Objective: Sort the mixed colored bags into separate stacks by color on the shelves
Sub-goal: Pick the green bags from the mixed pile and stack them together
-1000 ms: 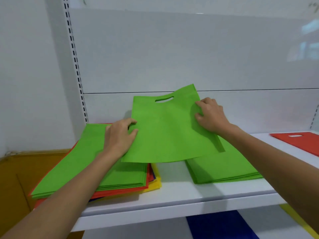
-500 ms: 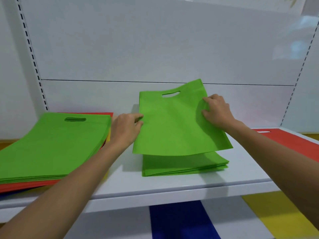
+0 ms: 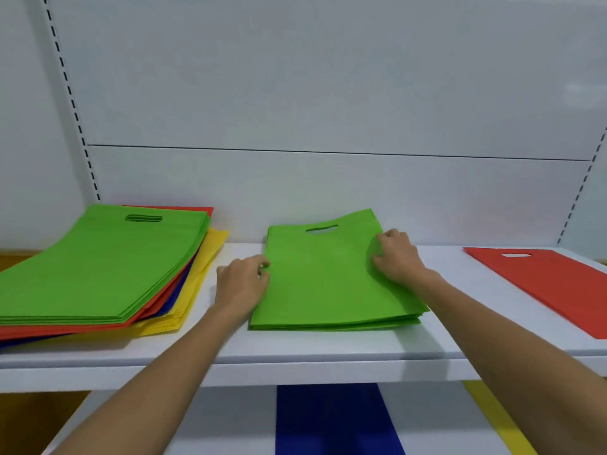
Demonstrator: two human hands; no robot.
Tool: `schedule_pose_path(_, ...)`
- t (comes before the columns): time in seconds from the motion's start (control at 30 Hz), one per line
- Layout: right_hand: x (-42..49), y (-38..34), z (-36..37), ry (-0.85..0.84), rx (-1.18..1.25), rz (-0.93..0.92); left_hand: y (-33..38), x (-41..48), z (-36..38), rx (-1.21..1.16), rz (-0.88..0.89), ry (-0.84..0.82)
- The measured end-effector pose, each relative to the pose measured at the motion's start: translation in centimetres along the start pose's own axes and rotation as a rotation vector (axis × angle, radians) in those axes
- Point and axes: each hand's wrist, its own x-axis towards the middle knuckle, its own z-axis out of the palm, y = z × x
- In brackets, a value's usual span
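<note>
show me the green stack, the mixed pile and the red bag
green stack (image 3: 325,284), head view, middle of its top bag
mixed pile (image 3: 98,264), head view, face of the green bag on top
red bag (image 3: 558,284), head view, middle of its face

Mixed stack (image 3: 98,267) sits left on the shelf (image 3: 295,359), middle stack (image 3: 322,284) centre, single bag (image 3: 551,284) far right. Left hand (image 3: 241,284) at the middle stack's left edge, right hand (image 3: 397,257) on its right.
</note>
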Motion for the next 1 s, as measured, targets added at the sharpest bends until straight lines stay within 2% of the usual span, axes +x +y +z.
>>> schedule_pose_path(0.2,-0.5,0.1,3.0,-0.119,0.013,0.100,-0.3,0.2,1.2,-0.052,-0.067,-0.095)
schedule_pose_path(0.37,0.1,0.9,2.9,-0.183,0.070,0.214,0.1,0.6,1.1,-0.039,-0.119,-0.192)
schedule_pose_path(0.5,0.3,0.4,2.7,-0.207,0.131,0.185,1.0,0.0,0.9,-0.034,-0.126,-0.207)
schedule_pose_path(0.63,-0.2,0.5,3.0,-0.209,0.081,0.183,1.2,-0.4,0.6,0.026,-0.098,-0.249)
schedule_pose_path(0.77,-0.4,-0.3,2.8,-0.120,0.045,0.222,0.3,-0.1,-0.7,-0.043,-0.057,-0.238)
schedule_pose_path(0.9,0.4,-2.7,1.5,0.140,0.041,0.179,-1.8,1.2,-3.9,-0.069,-0.046,-0.114)
schedule_pose_path(1.0,1.6,-5.9,0.3,0.211,0.094,0.134,-3.9,1.9,-7.2,-0.053,-0.045,-0.021)
